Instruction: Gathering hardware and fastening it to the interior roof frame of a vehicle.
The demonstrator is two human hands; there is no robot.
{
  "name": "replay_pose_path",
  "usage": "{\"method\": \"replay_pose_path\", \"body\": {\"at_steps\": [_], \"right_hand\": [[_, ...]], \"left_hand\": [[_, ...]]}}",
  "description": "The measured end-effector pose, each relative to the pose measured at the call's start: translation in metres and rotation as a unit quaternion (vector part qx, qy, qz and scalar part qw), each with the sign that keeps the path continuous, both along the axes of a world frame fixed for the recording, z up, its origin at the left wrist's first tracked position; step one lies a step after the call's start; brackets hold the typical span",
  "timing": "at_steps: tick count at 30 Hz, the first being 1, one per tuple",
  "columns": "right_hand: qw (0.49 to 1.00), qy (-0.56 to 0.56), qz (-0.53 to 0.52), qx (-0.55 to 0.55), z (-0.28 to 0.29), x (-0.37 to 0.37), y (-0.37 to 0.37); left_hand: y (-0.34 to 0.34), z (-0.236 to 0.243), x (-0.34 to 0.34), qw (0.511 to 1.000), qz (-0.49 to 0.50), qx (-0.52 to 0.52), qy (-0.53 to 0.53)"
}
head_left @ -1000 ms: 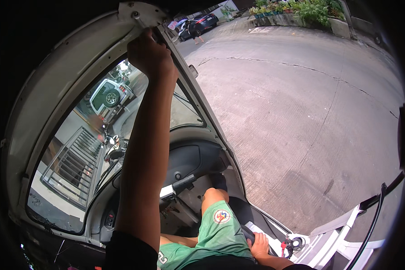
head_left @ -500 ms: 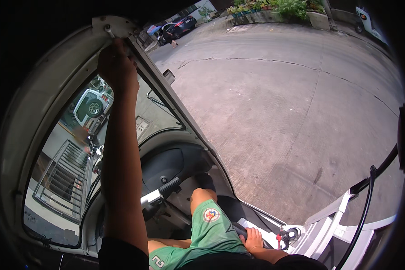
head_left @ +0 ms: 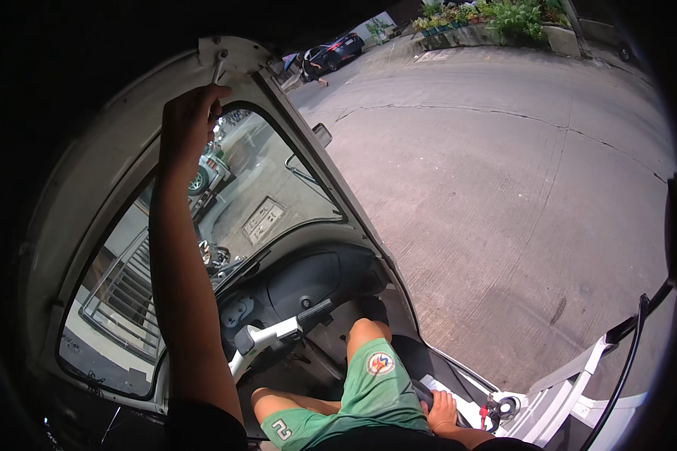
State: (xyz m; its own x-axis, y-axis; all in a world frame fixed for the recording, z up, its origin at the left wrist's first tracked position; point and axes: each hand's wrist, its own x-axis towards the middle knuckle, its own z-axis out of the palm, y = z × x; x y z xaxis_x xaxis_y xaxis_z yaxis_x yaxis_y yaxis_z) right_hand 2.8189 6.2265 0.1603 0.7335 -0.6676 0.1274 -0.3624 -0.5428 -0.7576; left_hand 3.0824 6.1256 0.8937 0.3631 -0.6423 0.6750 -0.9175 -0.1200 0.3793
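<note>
My left hand point(head_left: 194, 120) is raised to the top of the windshield frame point(head_left: 237, 56). Its fingers are closed around the lower end of a short, wrench-like metal rod point(head_left: 217, 73). The rod's rounded upper end meets the frame near a bolt; its gripped part is hidden by my fingers. Down beside my right thigh, my right hand point(head_left: 442, 411) lies with its fingers spread on the dark seat edge, holding nothing.
A white and black handlebar point(head_left: 282, 331) and dark dashboard point(head_left: 301, 278) are ahead of my knees. The windshield point(head_left: 278, 188) stands on the left, a white side rail point(head_left: 564, 383) at the right. Outside are pavement point(head_left: 459, 180), a dark car point(head_left: 335, 52) and a person point(head_left: 313, 69).
The view has shifted, so the cab appears farther right and lower. My left hand has turned at the wrist, and the rod now slants the other way. The right hand keeps its place.
</note>
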Motion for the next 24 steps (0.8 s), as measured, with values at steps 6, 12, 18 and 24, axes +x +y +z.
{"method": "replay_pose_path", "body": {"at_steps": [6, 12, 18, 24], "right_hand": [[1.000, 0.005, 0.001, -0.003, -0.003, -0.001, 0.006], [1.000, 0.003, -0.003, 0.017, 0.004, -0.003, 0.004], [0.994, -0.031, -0.002, 0.102, 0.060, -0.009, -0.012], [0.994, -0.039, -0.002, 0.100, 0.053, -0.011, -0.009]], "left_hand": [[-0.022, -0.045, 0.014, 0.995, -0.036, -0.092, 0.026], [-0.049, -0.064, 0.013, 0.973, -0.064, -0.187, 0.119], [-0.077, -0.077, 0.023, 0.958, -0.042, -0.280, 0.050], [-0.090, -0.083, 0.015, 0.933, -0.051, -0.354, 0.046]]}}
